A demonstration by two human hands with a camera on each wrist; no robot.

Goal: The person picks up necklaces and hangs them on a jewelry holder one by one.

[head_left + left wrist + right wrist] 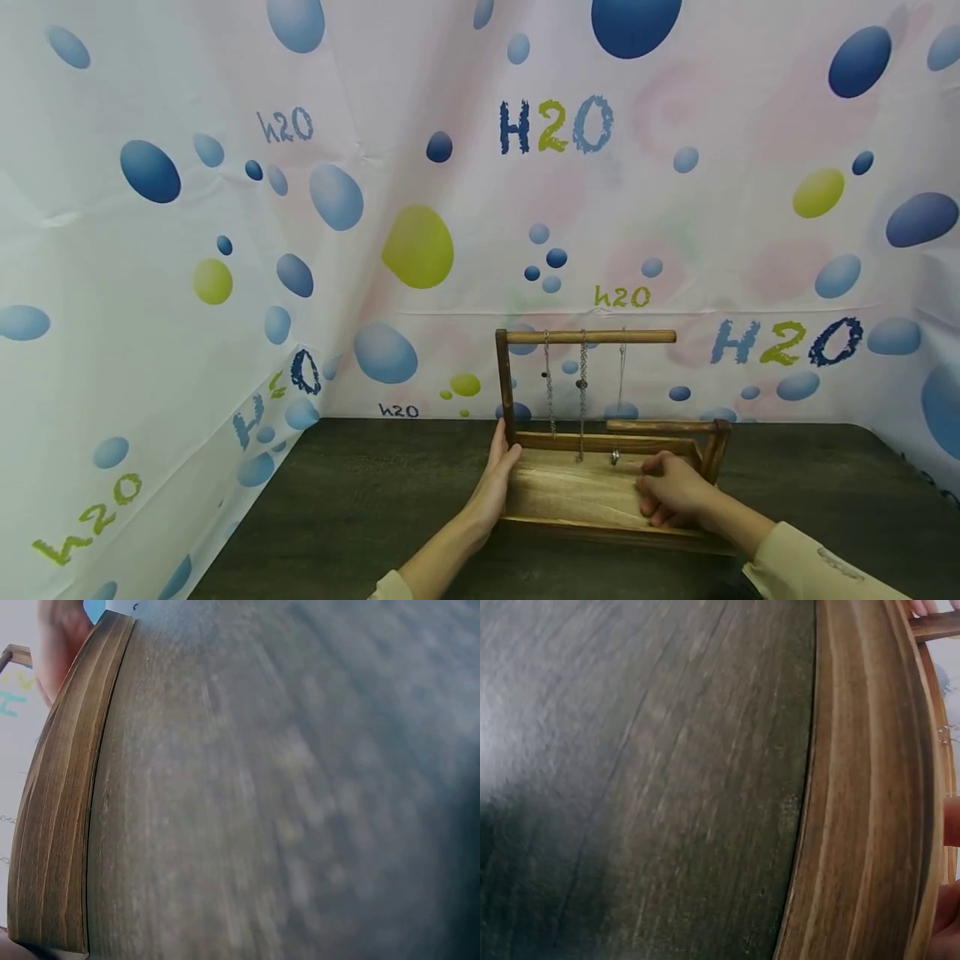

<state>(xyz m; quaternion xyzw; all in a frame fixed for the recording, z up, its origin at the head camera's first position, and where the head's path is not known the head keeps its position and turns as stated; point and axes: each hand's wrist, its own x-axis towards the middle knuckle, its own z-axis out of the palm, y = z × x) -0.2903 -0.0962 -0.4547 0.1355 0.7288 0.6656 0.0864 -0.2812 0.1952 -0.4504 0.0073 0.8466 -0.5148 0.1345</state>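
A wooden jewelry stand (577,496) with a shallow tray base sits on the dark table. From its tall crossbar (517,337) hang three thin chain necklaces, among them a middle chain (582,375) and a right one (621,375) with a small pendant at its end. At the tray's left end, my left hand (491,483) grips the edge by the post, thumb inward and fingers along the outer side. My right hand (675,492) is over the tray's right part with curled fingers. Whether a small item is between these fingertips is hidden.
A shorter crossbar (652,426) stands on the stand's right side, above the right hand. The dark wood-grain table (360,492) reaches the printed backdrop (465,208) behind and on the left.
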